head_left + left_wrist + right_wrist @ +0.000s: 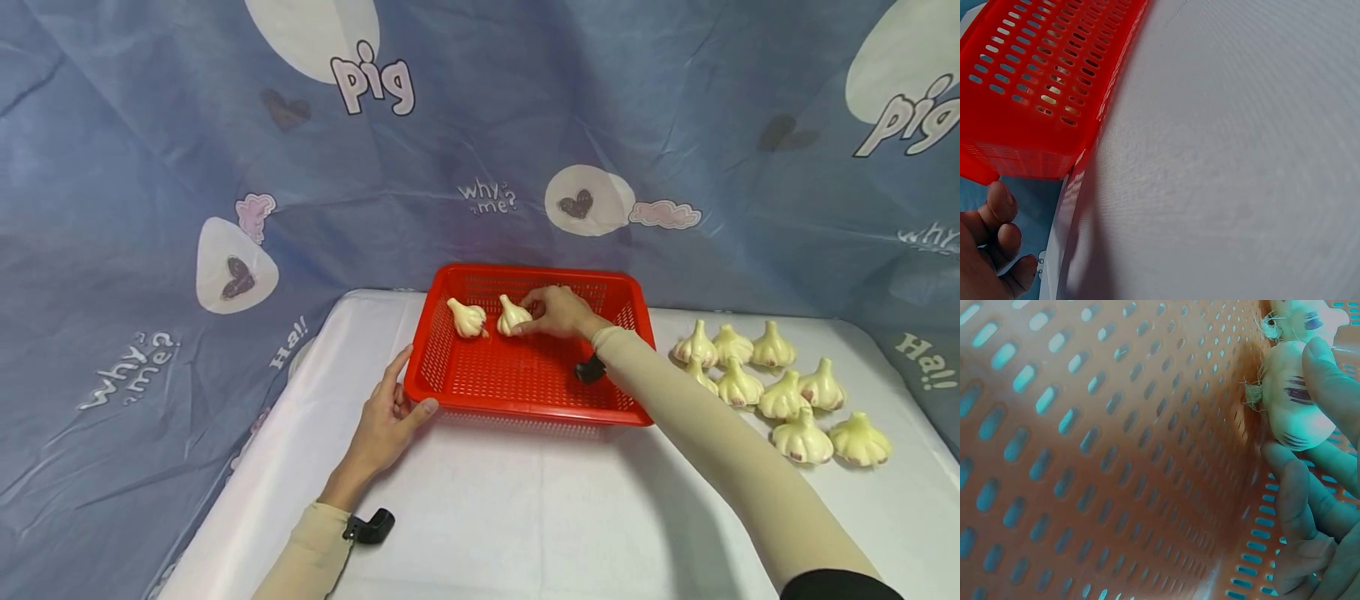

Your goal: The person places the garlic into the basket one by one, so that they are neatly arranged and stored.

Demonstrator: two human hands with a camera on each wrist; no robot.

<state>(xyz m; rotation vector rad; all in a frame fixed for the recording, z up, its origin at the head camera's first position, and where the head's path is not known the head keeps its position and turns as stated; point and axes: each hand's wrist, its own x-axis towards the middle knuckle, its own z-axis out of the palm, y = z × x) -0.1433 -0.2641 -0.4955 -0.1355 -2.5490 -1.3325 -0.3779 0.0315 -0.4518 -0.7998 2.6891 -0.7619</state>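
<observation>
My right hand (pixel 558 312) reaches inside a red plastic basket (pixel 525 410) and holds a garlic bulb (pixel 512 316) between thumb and fingers, its stem pointing up in the head view. In the right wrist view the thumb lies across this garlic bulb (pixel 1294 400), with the fingers under its side. A second garlic bulb (pixel 468 319) lies to its left in the basket. At the basket's front left corner, my left hand (pixel 384 429) holds the rim, the thumb by the front edge and the index finger along the left side.
Several garlic bulbs (pixel 780 393) lie in a group on the white-covered table (pixel 480 508), right of the basket. Behind the table hangs a blue printed cloth (pixel 450 125), close to the basket's back. My right forearm crosses the basket's right rim.
</observation>
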